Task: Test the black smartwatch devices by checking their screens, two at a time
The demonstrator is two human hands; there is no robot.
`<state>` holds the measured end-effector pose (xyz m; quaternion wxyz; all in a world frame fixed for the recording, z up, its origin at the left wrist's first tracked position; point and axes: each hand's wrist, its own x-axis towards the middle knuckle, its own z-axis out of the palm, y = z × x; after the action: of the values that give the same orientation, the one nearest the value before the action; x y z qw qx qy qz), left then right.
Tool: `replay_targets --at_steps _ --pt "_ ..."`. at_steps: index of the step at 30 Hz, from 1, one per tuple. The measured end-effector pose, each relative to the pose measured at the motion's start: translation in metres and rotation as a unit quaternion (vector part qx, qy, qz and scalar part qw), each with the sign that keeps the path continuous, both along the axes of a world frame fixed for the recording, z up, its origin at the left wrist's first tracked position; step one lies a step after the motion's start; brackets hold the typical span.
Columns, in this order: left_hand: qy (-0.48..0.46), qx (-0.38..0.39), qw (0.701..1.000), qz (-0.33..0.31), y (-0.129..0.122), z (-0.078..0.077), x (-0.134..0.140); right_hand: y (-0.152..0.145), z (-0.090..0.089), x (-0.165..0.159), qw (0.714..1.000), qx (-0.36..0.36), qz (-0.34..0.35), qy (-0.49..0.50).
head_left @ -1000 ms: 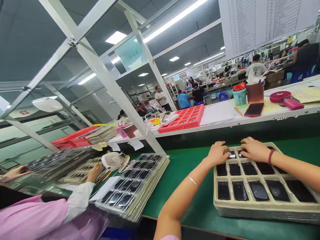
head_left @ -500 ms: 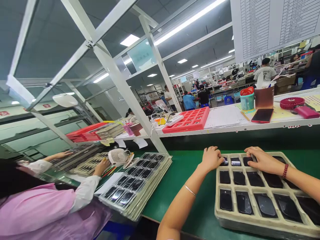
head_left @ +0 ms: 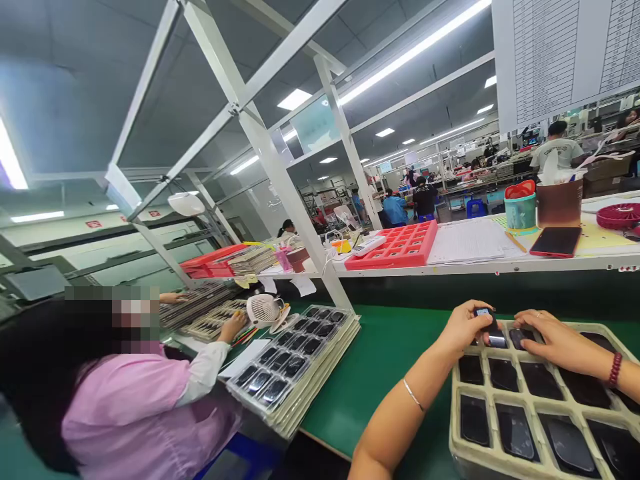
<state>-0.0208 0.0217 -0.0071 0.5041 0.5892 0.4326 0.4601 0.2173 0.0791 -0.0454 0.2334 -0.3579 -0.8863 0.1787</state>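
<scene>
One black device (head_left: 492, 319) with a pale patch is pinched in my left grip (head_left: 461, 329); my right grip (head_left: 556, 340) touches a dark piece (head_left: 518, 337), clasped or not I can't tell.

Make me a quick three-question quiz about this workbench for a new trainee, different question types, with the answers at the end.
1. Multiple choice: what circles the wrist of the wearer's right hand?
A) a silver bangle
B) dark red beads
C) a wristwatch

2. True or false: the wearer's left hand lies flat on the bare green bench top.

3. Fill in the blank: on the shelf, the compartmented holder just left of the white sheets is ____ in colour.

Key:
1. B
2. False; it pinches a dark item at the back left corner of the tan tray.
3. red
</scene>
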Motion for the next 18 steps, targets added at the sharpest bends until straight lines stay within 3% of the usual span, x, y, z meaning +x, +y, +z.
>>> replay_targets --at_steps 2,6,12,18 --pt "-0.147 -0.08 0.984 -0.056 0.004 -0.001 0.004 -0.002 -0.003 -0.001 1.0 0.005 -0.007 0.019" --pt "-0.248 -0.127 0.954 -0.116 0.003 -0.004 0.0 -0.006 -0.004 -0.003 0.999 0.003 -0.012 0.044" --pt "-0.248 -0.114 0.956 -0.111 -0.004 -0.005 -0.005 -0.006 0.003 0.0 0.999 -0.033 0.007 0.022" --pt "-0.208 -0.1 0.969 -0.091 -0.006 -0.004 -0.003 -0.01 0.001 -0.002 0.999 -0.01 -0.011 0.045"
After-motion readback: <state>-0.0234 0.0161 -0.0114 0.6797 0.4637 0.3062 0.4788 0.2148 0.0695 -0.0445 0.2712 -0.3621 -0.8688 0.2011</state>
